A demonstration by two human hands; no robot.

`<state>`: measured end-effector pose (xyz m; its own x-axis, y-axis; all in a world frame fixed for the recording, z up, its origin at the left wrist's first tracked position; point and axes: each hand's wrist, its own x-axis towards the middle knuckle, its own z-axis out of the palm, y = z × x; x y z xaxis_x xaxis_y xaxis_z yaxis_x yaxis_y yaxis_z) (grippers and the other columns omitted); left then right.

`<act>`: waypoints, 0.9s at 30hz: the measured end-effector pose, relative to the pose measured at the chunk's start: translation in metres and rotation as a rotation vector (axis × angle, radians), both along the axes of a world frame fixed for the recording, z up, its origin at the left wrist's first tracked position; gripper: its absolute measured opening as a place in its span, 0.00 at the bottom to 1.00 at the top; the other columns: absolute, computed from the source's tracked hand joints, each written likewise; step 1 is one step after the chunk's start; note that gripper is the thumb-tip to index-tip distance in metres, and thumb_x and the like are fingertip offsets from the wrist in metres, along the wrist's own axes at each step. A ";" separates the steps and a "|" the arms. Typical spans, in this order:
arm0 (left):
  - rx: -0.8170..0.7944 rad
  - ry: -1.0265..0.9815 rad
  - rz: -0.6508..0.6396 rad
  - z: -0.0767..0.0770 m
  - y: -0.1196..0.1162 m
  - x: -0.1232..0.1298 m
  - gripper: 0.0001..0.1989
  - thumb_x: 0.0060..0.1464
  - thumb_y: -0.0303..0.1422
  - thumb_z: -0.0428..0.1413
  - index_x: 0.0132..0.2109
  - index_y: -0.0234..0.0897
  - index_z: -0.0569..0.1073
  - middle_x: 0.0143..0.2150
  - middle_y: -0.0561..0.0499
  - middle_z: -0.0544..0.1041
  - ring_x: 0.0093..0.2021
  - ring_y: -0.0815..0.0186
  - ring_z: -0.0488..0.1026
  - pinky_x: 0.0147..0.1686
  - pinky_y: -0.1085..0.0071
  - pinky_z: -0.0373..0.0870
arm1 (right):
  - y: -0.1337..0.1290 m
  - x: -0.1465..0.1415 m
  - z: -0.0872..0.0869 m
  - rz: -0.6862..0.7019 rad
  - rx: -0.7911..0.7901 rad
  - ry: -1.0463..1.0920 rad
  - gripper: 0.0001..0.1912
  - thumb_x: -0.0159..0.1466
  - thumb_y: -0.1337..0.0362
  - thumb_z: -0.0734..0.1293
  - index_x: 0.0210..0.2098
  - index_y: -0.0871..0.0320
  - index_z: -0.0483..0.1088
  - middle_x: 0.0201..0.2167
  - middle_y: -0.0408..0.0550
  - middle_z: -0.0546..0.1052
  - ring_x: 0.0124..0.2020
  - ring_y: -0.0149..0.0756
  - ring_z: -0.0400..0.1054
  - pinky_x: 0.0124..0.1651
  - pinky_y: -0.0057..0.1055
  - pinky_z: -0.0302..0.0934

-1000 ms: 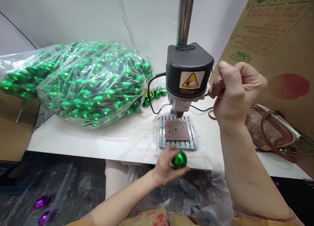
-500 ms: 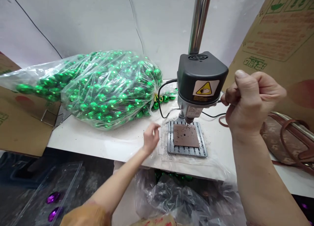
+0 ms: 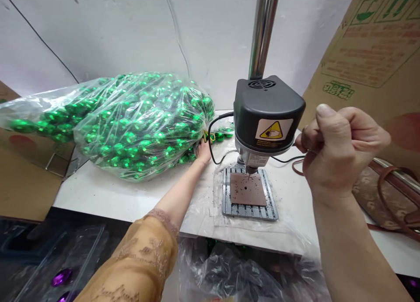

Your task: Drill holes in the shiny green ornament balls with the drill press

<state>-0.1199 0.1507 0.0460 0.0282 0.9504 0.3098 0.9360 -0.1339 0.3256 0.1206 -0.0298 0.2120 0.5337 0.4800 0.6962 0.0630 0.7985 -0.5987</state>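
Observation:
My right hand (image 3: 337, 149) is closed round the handle at the right side of a small black drill press (image 3: 269, 114). Below the drill bit, a brown square board (image 3: 248, 189) with a dark hole lies on the slotted metal base (image 3: 271, 211), sprinkled with dark shavings. My left hand (image 3: 203, 151) reaches to the mouth of a clear plastic bag (image 3: 141, 122) full of shiny green balls, just under its yellow tie. Its fingertips are partly hidden at the bag and the balls, so their grip is unclear.
Cardboard boxes stand at the left (image 3: 26, 175) and right (image 3: 370, 52). A patterned bag with brown straps (image 3: 377, 192) lies at the right. Under the white table (image 3: 108, 194) are crumpled plastic (image 3: 239, 271) and a clear tray with purple balls (image 3: 61, 276).
My left hand has moved forward from the table beside the drill base to the bag's mouth. My right hand stays closed on the handle. The view has shifted slightly.

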 end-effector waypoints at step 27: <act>-0.240 -1.177 -0.387 -0.031 -0.152 0.052 0.32 0.48 0.48 0.68 0.55 0.36 0.73 0.53 0.41 0.79 0.52 0.57 0.76 0.54 0.60 0.73 | 0.006 0.003 -0.004 0.005 -0.001 -0.049 0.25 0.64 0.57 0.68 0.19 0.54 0.52 0.14 0.36 0.57 0.15 0.22 0.50 0.18 0.29 0.46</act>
